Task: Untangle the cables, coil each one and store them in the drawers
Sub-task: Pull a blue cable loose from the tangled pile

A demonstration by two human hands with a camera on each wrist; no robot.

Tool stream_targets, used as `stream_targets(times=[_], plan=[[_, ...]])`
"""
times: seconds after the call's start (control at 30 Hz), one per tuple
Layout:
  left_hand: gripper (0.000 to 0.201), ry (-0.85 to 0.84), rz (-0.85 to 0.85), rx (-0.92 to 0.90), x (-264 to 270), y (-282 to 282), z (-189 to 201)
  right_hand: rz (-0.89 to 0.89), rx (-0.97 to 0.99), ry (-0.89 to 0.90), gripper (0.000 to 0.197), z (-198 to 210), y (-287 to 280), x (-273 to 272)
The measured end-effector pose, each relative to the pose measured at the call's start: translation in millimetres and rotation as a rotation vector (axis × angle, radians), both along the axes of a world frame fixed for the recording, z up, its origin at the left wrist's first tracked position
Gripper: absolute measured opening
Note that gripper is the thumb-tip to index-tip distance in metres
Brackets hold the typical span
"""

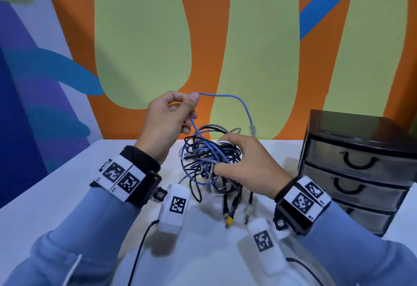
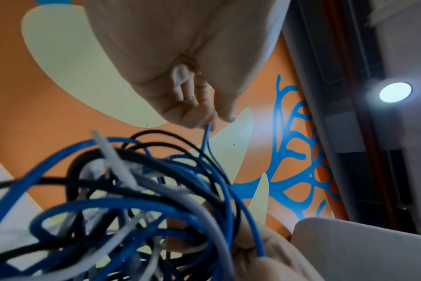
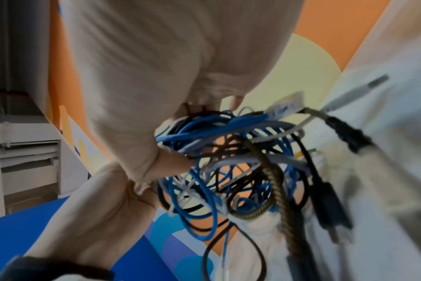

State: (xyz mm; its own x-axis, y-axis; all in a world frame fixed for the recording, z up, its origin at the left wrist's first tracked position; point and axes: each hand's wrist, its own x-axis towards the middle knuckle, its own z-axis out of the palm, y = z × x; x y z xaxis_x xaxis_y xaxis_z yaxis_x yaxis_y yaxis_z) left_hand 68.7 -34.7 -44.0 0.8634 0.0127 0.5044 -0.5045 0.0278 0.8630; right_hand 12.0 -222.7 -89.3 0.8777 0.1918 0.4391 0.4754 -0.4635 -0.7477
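A tangle of blue, black, grey and white cables (image 1: pixel 207 161) is lifted just above the white table (image 1: pixel 67 195). My right hand (image 1: pixel 243 161) grips the bundle from the right side; in the right wrist view its fingers (image 3: pixel 171 161) curl into the cable tangle (image 3: pixel 240 161). My left hand (image 1: pixel 171 114) is raised above and left of the bundle and pinches a thin blue cable (image 1: pixel 228 97) that arcs right and down to a clear plug (image 1: pixel 252 126). The left wrist view shows the fingertips (image 2: pixel 204 117) pinching the blue cable (image 2: pixel 208 140). Several plug ends (image 1: pixel 229 218) dangle below the bundle.
A black three-drawer unit (image 1: pixel 356 168) with closed translucent drawers stands at the right of the table against the painted wall (image 1: pixel 203 37). White sensor pods (image 1: pixel 173 209) with thin black leads hang under both wrists.
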Motion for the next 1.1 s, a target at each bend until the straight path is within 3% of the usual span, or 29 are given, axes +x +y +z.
stream_targets(times=[0.13,0.37,0.57,0.7,0.9,0.97,1.1], plan=[[0.017,-0.021,-0.073,0.135,-3,-3,-5,0.090,0.095,0.035,0.029,-2,-1,1],[0.026,0.007,-0.096,0.433,-6,2,-6,0.107,0.207,0.078,0.023,-6,-1,6],[0.024,0.019,-0.121,0.434,-8,0,-6,0.070,0.324,0.083,0.023,-8,0,11],[0.015,-0.104,-0.081,0.394,-10,-3,-3,0.027,0.462,0.090,0.024,-10,-4,15],[0.049,-0.201,0.106,0.519,-5,3,-6,-0.046,0.646,0.117,0.035,-8,-3,17],[0.059,-0.144,0.053,0.544,-6,6,-5,-0.080,0.741,0.137,0.029,-6,-7,18],[0.057,0.034,-0.105,0.829,-8,10,-8,-0.133,0.898,0.182,0.022,-1,-14,16]])
